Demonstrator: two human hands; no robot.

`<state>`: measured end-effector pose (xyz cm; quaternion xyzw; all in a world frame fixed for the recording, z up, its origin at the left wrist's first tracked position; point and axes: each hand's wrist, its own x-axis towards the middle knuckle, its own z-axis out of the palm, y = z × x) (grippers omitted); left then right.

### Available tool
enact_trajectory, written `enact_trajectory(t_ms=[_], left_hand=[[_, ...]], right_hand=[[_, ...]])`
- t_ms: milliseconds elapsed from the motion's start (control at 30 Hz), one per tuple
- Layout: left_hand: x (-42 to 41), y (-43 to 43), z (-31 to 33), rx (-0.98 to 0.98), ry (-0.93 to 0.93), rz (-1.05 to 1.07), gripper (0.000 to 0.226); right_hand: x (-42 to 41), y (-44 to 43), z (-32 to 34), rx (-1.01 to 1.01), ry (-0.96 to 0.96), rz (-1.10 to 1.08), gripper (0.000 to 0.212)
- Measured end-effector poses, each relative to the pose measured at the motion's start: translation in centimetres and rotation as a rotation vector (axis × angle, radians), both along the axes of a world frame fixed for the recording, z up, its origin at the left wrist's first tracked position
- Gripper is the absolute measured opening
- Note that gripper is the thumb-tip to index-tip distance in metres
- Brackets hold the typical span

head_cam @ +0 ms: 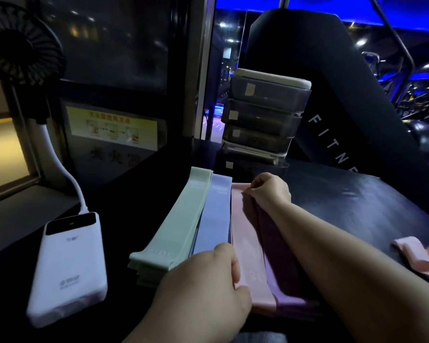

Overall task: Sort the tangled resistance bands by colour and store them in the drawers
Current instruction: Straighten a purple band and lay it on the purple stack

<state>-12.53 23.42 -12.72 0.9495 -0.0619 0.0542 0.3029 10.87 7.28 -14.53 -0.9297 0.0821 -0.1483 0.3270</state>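
My hands hold a pink band (245, 243) flat on the dark table (357, 206).
My right hand (270, 190) pinches its far end and my left hand (208, 280) grips its near end, fingers curled. The band lies between a blue band (216, 219) and a purple band (280, 243), with green bands (178, 226) at left. The stacked drawers (263, 115) stand just beyond.
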Motion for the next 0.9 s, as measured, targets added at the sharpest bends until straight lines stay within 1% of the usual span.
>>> enact_trajectory(t_ms=[100,267,433,567,700,900], left_hand=[[0.0,-0.1,-0.2,0.041,0.004,-0.021,0.02],[0.2,-0.1,-0.1,0.063,0.049,-0.013,0.02],[0.6,0.1,-0.1,0.01,0.082,0.009,0.014],[0.4,0.1,0.2,-0.014,0.09,0.031,0.015],[0.2,0.0,0.5,-0.018,0.071,0.057,0.015],[-0.8,-1.5,1.7,-0.018,-0.061,0.122,0.024]], right_hand=[[0.0,0.0,-0.1,0.023,-0.034,0.015,0.018],[-0.1,-0.1,0.0,-0.02,-0.063,0.037,0.016],[-0.4,-0.2,0.7,-0.066,-0.106,0.063,0.023],[-1.4,-0.8,1.7,-0.003,-0.127,0.073,0.027],[-3.2,-2.4,2.5,0.057,-0.14,0.092,0.03],[-7.0,-7.6,2.7,0.027,-0.134,0.049,0.032]])
